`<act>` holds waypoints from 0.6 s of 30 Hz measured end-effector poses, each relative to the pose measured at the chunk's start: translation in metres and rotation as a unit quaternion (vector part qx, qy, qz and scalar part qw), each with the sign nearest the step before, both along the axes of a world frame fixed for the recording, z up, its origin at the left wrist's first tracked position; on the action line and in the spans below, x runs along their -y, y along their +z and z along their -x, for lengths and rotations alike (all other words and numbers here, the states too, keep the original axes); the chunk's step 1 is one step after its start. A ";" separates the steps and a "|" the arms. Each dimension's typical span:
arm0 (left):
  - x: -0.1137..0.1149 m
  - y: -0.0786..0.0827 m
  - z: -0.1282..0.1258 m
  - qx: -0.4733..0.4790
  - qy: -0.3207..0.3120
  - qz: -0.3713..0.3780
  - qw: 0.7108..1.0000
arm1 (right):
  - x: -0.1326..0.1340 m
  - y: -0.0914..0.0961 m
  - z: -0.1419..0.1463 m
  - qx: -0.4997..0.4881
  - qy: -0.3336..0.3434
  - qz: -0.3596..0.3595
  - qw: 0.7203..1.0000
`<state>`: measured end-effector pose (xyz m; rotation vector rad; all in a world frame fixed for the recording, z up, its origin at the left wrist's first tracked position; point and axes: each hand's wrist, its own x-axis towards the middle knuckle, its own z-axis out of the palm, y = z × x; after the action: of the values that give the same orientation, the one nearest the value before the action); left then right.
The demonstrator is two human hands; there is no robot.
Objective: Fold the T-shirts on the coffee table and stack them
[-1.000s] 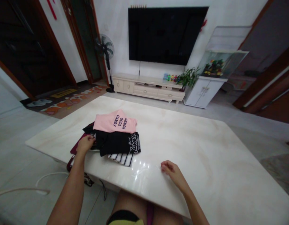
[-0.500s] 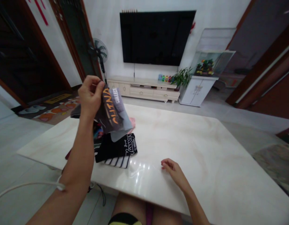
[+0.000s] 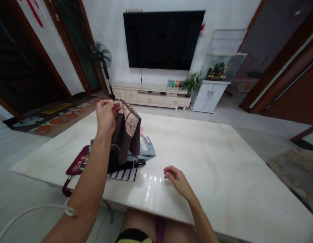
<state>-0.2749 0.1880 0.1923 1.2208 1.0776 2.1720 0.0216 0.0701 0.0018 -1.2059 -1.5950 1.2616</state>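
Observation:
My left hand (image 3: pixel 107 113) is closed in a pinch on a pair of dark grey-brown boxer briefs (image 3: pixel 122 140) with a beige printed panel and orange lettering at the top edge. They hang over a pile of clothes on the table. Under them lie a grey-blue garment (image 3: pixel 147 148) with white letters, a black garment (image 3: pixel 116 164) with white script, and a white one with black stripes (image 3: pixel 126 174). A bit of pink cloth (image 3: pixel 141 131) shows behind. My right hand (image 3: pixel 177 179) is over the table right of the pile, empty, fingers loosely bent and apart.
The pile is on a glossy marble-like table (image 3: pixel 197 148). A dark red bag (image 3: pixel 77 162) with gold marks lies by my left forearm, its strap over the edge. Beyond stand a TV cabinet (image 3: pixel 151 96), a fan (image 3: pixel 103 55) and a fish tank (image 3: pixel 219 69). A white cable (image 3: pixel 32 211) touches my left arm.
My left hand has lowered and swung right with the boxer briefs, which now hang with the printed panel showing. The grey-blue garment now lies on the pile. My right hand shifted slightly left.

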 end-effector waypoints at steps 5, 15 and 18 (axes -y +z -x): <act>0.003 -0.090 0.006 -0.309 -0.039 0.303 0.901 | 0.008 -0.003 -0.001 0.029 0.000 0.005 1.000; 0.051 -0.138 -0.010 -0.530 0.048 0.422 0.734 | 0.028 -0.016 -0.020 0.066 -0.015 0.029 0.997; 0.069 -0.111 -0.047 -0.504 -0.050 0.357 0.785 | 0.034 -0.013 -0.010 0.057 -0.030 0.031 0.997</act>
<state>-0.2280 0.1192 0.0813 1.9442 1.9022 0.6919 0.0313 0.0360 -0.0111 -1.3762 -1.5998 1.2307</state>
